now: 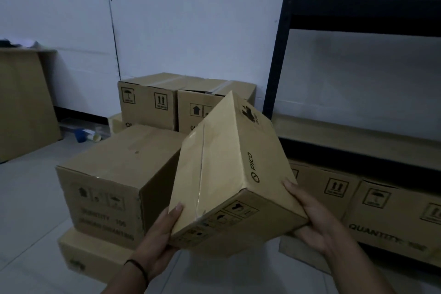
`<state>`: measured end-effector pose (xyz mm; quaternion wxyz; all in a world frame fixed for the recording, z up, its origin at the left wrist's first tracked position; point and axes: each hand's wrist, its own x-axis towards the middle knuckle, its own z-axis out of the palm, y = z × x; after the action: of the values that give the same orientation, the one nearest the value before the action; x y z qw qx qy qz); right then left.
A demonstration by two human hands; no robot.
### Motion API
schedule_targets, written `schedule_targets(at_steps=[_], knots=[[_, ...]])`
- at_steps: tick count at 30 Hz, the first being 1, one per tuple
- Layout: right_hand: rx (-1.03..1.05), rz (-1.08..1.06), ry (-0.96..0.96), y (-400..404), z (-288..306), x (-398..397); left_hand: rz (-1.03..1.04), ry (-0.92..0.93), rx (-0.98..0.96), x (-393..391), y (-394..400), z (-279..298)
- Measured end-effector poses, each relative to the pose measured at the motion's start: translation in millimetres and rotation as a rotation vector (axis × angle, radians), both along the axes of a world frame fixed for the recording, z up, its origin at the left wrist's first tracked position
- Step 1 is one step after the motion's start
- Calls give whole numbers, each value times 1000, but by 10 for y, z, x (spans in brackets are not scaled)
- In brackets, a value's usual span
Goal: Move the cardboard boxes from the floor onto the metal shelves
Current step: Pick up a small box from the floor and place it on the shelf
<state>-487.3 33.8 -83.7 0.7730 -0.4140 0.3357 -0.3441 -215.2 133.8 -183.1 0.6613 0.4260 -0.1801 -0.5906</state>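
Both hands gripping tilted brown PICO-printed cardboard box [233, 174] off the floor — left hand [155, 243] and right hand [317, 222] fingers curling round its near corners — beside dark metal shelf [358, 19].

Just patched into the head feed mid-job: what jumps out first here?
A tilted cardboard box marked PICO fills the centre, held up between the left hand and the right hand. Behind and to its left sit stacked boxes on the floor. At right stands the dark metal shelf frame, with more boxes underneath.
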Motion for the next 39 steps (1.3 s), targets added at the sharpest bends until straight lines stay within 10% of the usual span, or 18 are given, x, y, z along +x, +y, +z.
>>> schedule_targets(at_steps=[5, 13, 39], knots=[[-16, -15, -41, -47, -82, 108, -14, -449, 14, -106, -158, 358], [-77, -93, 53, -9, -107, 259, -156, -122, -155, -494, -215, 763], [-195, -125, -7, 1104, 483, -260, -137, -195, -225, -986, 768, 1505]])
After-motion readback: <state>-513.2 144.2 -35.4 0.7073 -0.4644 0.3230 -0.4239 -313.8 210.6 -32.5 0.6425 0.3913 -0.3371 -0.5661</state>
